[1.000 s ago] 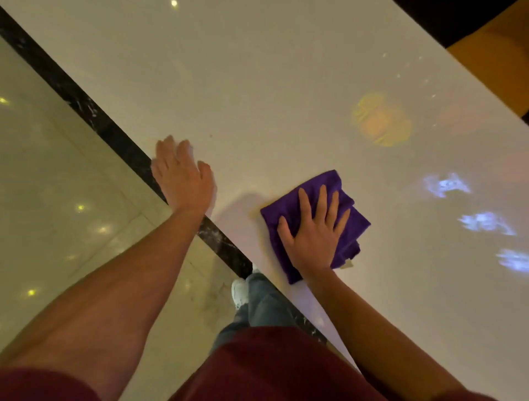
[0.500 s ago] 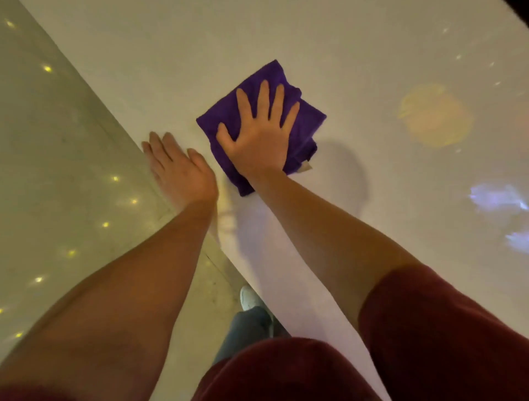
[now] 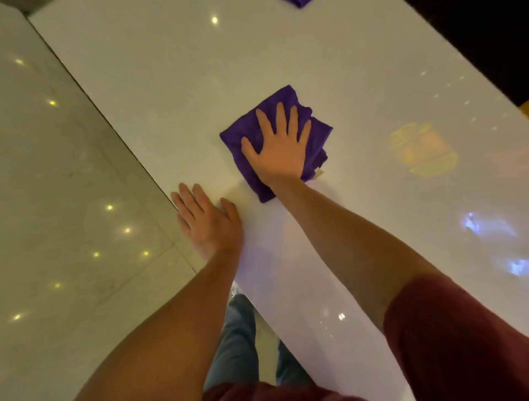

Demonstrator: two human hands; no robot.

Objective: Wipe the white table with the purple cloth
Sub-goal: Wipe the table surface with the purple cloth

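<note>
A folded purple cloth (image 3: 317, 134) lies on the glossy white table (image 3: 177, 74), a little in from its near left edge. My right hand (image 3: 279, 148) presses flat on the cloth with straight, spread fingers and covers its middle. My left hand (image 3: 207, 221) rests palm down on the bare table at the edge, just below and left of the cloth, fingers straight. The two hands are close but apart.
The table's left edge (image 3: 114, 126) runs diagonally; beyond it is a shiny tiled floor (image 3: 57, 186) with light reflections. A scrap of another purple thing (image 3: 299, 2) shows at the top edge. Coloured reflections (image 3: 423, 148) lie on the table to the right. My legs stand below.
My right hand has slid the cloth from the near edge out across the table, away from me. My left hand has stayed planted on the edge. The view has shifted.
</note>
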